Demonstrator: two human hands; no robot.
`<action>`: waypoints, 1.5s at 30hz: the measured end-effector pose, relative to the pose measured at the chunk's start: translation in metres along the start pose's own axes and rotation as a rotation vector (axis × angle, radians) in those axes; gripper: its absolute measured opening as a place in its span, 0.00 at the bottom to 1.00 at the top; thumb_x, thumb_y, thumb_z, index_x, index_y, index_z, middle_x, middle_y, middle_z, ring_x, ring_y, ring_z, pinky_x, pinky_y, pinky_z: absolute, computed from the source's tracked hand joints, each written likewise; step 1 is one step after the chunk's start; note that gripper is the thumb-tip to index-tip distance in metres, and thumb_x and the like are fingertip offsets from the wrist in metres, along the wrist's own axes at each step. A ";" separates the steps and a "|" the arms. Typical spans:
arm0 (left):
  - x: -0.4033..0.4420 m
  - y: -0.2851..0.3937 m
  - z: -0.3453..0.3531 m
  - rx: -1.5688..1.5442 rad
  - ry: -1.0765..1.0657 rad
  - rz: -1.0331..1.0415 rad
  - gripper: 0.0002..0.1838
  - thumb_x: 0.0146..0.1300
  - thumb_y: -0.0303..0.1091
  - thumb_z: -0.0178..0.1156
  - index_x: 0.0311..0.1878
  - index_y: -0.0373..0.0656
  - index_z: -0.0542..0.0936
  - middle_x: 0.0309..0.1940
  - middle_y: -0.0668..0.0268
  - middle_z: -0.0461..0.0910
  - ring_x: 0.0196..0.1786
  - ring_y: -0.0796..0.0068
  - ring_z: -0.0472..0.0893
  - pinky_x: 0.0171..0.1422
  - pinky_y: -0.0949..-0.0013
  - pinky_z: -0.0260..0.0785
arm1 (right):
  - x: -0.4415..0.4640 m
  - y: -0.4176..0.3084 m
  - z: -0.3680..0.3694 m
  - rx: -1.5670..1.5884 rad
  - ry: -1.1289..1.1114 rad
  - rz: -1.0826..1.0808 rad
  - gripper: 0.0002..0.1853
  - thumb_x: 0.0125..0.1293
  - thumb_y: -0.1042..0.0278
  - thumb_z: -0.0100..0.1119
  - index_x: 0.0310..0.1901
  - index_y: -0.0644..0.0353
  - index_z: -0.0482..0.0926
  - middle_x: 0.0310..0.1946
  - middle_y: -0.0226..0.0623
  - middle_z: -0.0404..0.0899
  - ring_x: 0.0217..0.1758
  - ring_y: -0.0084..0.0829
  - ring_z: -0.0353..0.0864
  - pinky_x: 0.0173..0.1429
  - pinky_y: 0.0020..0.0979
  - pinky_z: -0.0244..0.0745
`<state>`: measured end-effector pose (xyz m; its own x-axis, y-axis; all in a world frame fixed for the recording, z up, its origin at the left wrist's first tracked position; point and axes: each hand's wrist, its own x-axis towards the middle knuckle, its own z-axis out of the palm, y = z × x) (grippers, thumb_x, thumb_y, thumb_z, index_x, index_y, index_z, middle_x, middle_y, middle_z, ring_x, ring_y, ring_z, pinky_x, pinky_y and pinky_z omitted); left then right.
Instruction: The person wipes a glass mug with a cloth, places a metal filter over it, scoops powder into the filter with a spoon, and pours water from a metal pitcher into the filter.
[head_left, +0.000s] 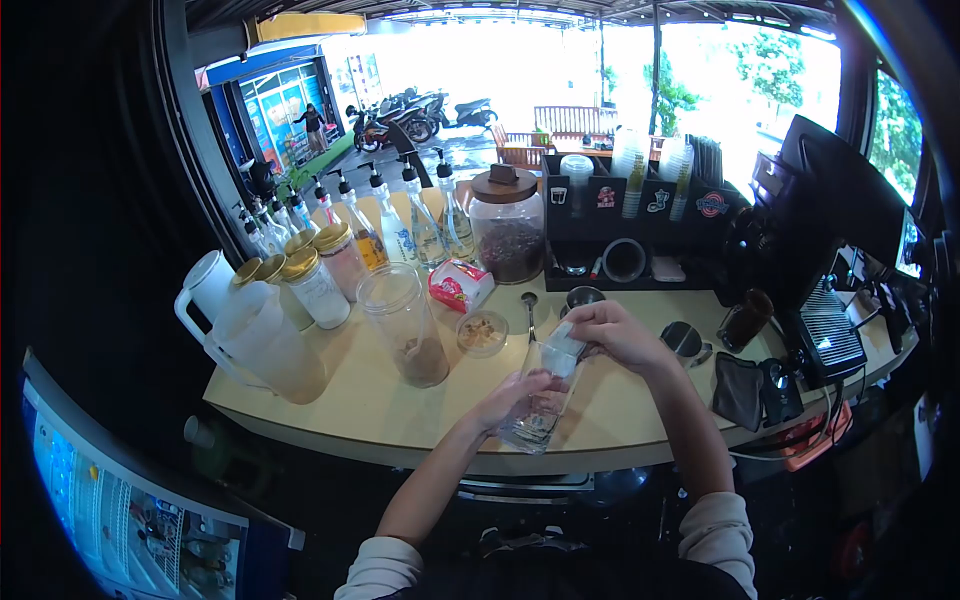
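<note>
Left grip [506,399] holds glass [537,424] below its rim.

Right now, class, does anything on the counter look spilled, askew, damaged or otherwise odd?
One mild oddity: the tall clear jar stands open, leaving its brown powder exposed, while the jars with gold lids beside it are covered. No spill or damage is visible.
</note>
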<state>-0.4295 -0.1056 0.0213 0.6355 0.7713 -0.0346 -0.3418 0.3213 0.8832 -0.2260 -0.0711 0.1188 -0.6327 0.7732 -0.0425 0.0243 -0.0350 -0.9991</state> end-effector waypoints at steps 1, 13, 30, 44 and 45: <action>0.002 0.000 -0.003 -0.001 0.001 0.003 0.30 0.64 0.53 0.57 0.58 0.38 0.71 0.44 0.63 0.79 0.42 0.76 0.80 0.49 0.71 0.73 | -0.001 -0.003 0.008 -0.071 0.172 -0.135 0.11 0.63 0.77 0.51 0.46 0.67 0.78 0.36 0.34 0.82 0.38 0.24 0.81 0.42 0.26 0.77; 0.007 -0.011 -0.016 -0.613 -0.219 0.060 0.42 0.65 0.70 0.35 0.65 0.41 0.65 0.54 0.56 0.75 0.57 0.64 0.76 0.60 0.61 0.71 | -0.034 0.053 0.073 -1.015 0.293 -0.852 0.25 0.52 0.86 0.54 0.54 0.59 0.75 0.50 0.45 0.79 0.59 0.45 0.75 0.66 0.42 0.68; 0.009 -0.043 -0.010 -0.640 -0.219 0.141 0.41 0.62 0.71 0.40 0.62 0.42 0.67 0.52 0.57 0.75 0.49 0.62 0.80 0.53 0.55 0.75 | -0.024 0.102 0.030 -0.618 0.680 -0.651 0.21 0.61 0.82 0.50 0.58 0.63 0.72 0.50 0.43 0.79 0.54 0.36 0.78 0.57 0.34 0.73; 0.017 -0.040 0.015 0.659 0.550 0.659 0.38 0.49 0.37 0.74 0.56 0.38 0.60 0.55 0.56 0.69 0.58 0.65 0.72 0.59 0.64 0.67 | -0.009 0.108 0.070 0.113 0.776 -0.496 0.17 0.71 0.77 0.44 0.58 0.65 0.74 0.48 0.37 0.79 0.50 0.21 0.75 0.55 0.23 0.68; 0.017 -0.041 0.016 0.695 0.600 0.686 0.39 0.47 0.38 0.75 0.56 0.38 0.60 0.55 0.55 0.69 0.58 0.62 0.72 0.60 0.63 0.67 | -0.011 0.107 0.072 0.094 0.785 -0.513 0.16 0.71 0.77 0.44 0.58 0.65 0.74 0.49 0.38 0.78 0.51 0.22 0.75 0.57 0.24 0.68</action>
<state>-0.3934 -0.1141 -0.0077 -0.0331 0.8644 0.5017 0.0864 -0.4976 0.8631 -0.2724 -0.1290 0.0123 0.1541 0.9127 0.3785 -0.1968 0.4037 -0.8935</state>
